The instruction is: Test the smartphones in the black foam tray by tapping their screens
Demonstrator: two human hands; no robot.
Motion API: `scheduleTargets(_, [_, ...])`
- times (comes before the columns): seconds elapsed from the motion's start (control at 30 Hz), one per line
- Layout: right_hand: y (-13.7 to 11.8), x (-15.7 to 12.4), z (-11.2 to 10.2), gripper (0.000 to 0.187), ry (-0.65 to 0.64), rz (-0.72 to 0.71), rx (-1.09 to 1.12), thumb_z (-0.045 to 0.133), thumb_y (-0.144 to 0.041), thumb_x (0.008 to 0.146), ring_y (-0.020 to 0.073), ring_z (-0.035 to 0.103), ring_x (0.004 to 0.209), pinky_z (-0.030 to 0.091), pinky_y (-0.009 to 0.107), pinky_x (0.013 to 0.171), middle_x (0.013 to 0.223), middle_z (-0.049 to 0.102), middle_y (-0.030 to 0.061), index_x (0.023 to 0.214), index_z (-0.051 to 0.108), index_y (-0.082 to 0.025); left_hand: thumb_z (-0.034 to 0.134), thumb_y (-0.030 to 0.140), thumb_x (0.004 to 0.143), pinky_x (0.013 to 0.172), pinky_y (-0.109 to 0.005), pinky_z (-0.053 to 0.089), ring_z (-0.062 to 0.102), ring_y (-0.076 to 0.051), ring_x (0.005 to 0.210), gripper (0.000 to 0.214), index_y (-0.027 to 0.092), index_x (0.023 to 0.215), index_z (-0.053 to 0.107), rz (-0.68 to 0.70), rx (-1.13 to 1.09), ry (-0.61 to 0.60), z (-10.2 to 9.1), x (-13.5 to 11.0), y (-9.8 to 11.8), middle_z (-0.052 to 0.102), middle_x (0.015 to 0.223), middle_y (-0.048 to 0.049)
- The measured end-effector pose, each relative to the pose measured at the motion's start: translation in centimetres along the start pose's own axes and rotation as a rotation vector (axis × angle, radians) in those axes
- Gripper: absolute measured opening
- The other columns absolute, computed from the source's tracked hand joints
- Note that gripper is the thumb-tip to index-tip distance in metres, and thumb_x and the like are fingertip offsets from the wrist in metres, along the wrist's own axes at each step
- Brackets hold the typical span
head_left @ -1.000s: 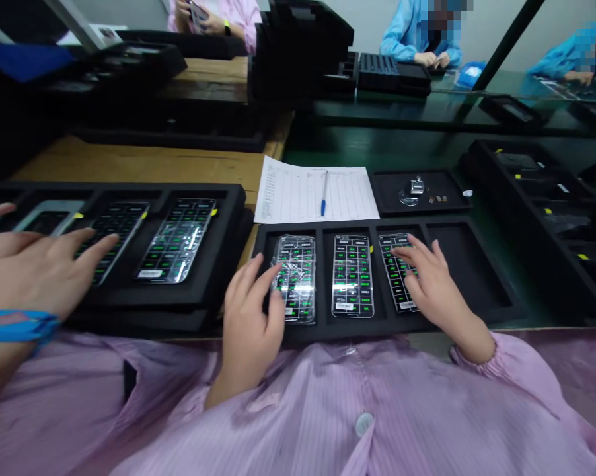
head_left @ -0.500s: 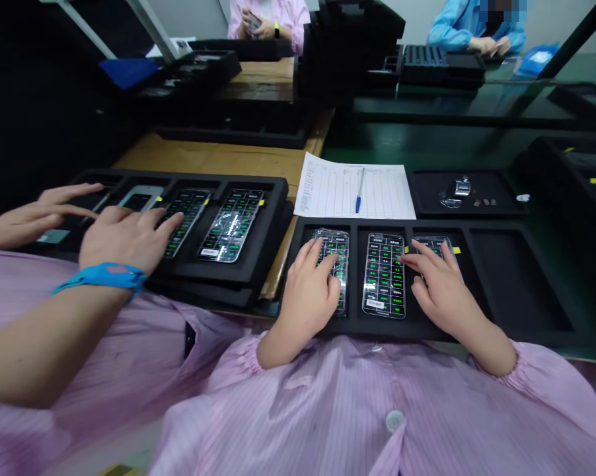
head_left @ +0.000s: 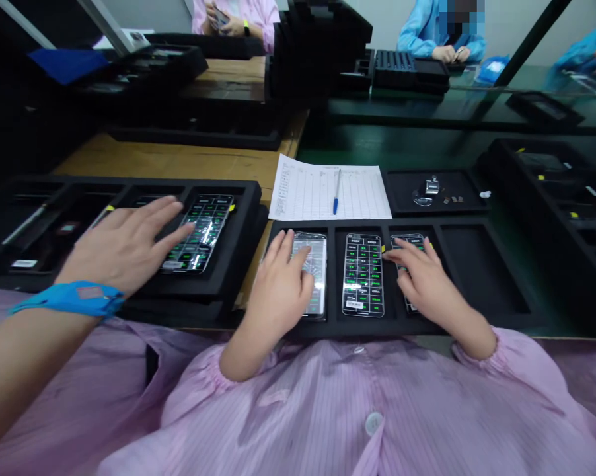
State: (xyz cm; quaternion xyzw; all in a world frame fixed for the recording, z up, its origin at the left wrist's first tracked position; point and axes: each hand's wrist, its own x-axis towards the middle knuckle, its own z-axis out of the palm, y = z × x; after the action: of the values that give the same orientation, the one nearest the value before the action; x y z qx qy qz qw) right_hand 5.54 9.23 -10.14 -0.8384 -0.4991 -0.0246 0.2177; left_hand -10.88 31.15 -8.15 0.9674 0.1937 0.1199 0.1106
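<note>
At the tabletop's near edge, a black foam tray [head_left: 476, 264] holds three glossy, film-wrapped phones. The left hand [head_left: 278, 291] lies flat, grip released, on the left phone [head_left: 314, 264]; the right hand [head_left: 424, 281] taps the right phone [head_left: 411, 243] with spread fingers. Slick film could misregister touches.

A printed sheet [head_left: 330, 192] lies in the upper middle of the frame with a blue pen [head_left: 336, 200] on it. To its right, a shallow black tray [head_left: 434, 208] holds small metal parts [head_left: 431, 188]. At far right, a long black tray [head_left: 550, 198] holds items with yellow tabs. At the left edge, a co-worker's hand [head_left: 124, 244] with a blue wristband [head_left: 67, 299] rests over another foam tray [head_left: 228, 277]. Stacked black trays [head_left: 318, 53] stand at top centre.
</note>
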Motion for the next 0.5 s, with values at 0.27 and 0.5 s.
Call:
scheduleTargets(0.27, [8.3,3.1,-1.0,0.035,-0.069,0.177,-0.229,0.045,-0.02,0.091,0.0461,0.034,0.147,0.028,0.076,0.113,0.152,0.047,0.0223,0.115,0.07,-0.014,0.05,0.031,0.085,0.123,-0.056,0.031,0.058,-0.029,0.131,0.022,0.027,0.086,0.071,-0.021,-0.135,0.006,-4.4,3.4,-8.5,0.071,0.118,-0.0072])
scheduleTargets(0.5, [8.5,3.1,-0.3,0.034,-0.028,0.224,-0.029,0.04,-0.035,0.1,0.0425,0.03,0.15,0.024,0.076,0.115,0.149,0.051,0.0172,0.102,0.07,-0.019,0.052,0.037,0.085,0.113,-0.053,0.044,0.063,-0.026,0.121,0.023,0.026,0.089,0.071,-0.006,-0.22,0.147,-6.8,2.4,-14.7,0.073,0.116,-0.008])
